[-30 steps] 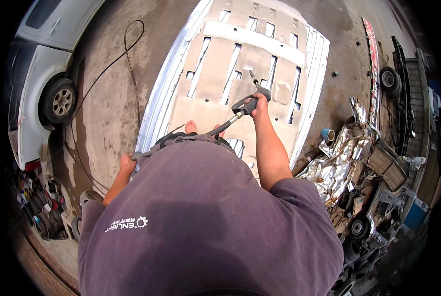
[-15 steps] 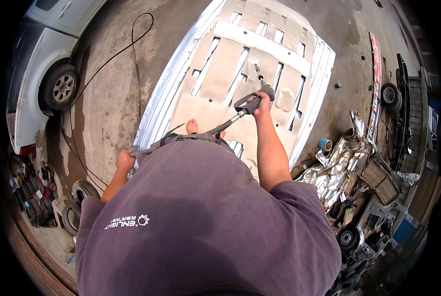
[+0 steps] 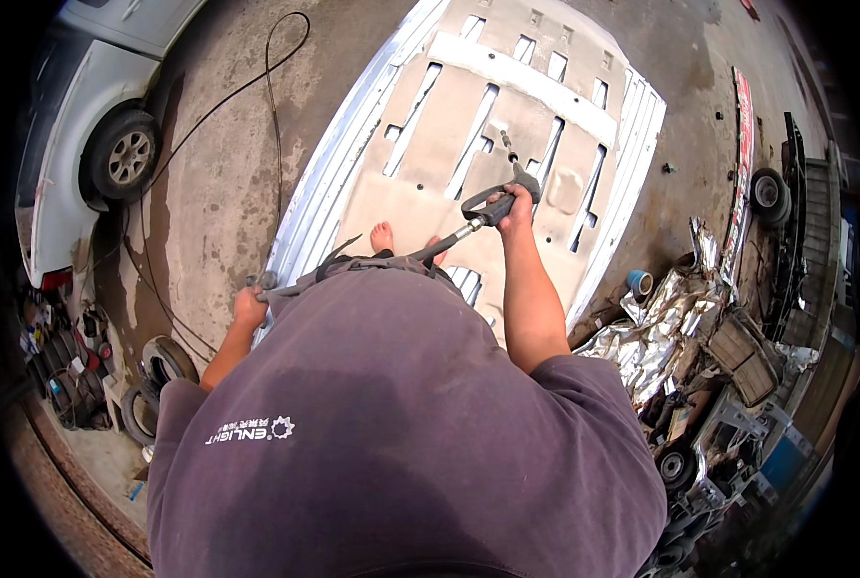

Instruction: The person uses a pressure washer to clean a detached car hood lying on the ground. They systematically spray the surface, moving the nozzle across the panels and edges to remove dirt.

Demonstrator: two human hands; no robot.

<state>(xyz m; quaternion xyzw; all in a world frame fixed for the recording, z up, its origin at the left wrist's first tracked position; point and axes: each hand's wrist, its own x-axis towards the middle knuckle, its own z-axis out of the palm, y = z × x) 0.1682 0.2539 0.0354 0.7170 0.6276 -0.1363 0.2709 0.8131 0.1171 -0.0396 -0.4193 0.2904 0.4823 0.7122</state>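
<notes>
My right hand [image 3: 517,205] is closed around the grip of a black pressure washer gun [image 3: 525,180], its thin lance [image 3: 510,147] pointing away from me over a large panel. A dark hose [image 3: 440,247] runs from a metal fitting at the gun back past my waist to the left. Out at my left side, my left hand [image 3: 250,307] is closed around that hose. The panel [image 3: 391,202] looks like a vehicle body sheet, white and ribbed along its edges, with a beige middle cut by long slots. My bare feet [image 3: 382,237] are on its near part.
A white vehicle [image 3: 69,183] stands at the left, beside a looping black cable or hose [image 3: 278,144] on the stained concrete. Crumpled silvery sheet [image 3: 656,332], a blue can [image 3: 639,282] and scrap lie right. Loose tyres [image 3: 165,361] sit lower left.
The whole view has shifted slightly, with the panel and ground lying a little farther right and lower. Both hands keep their hold on the gun and hose.
</notes>
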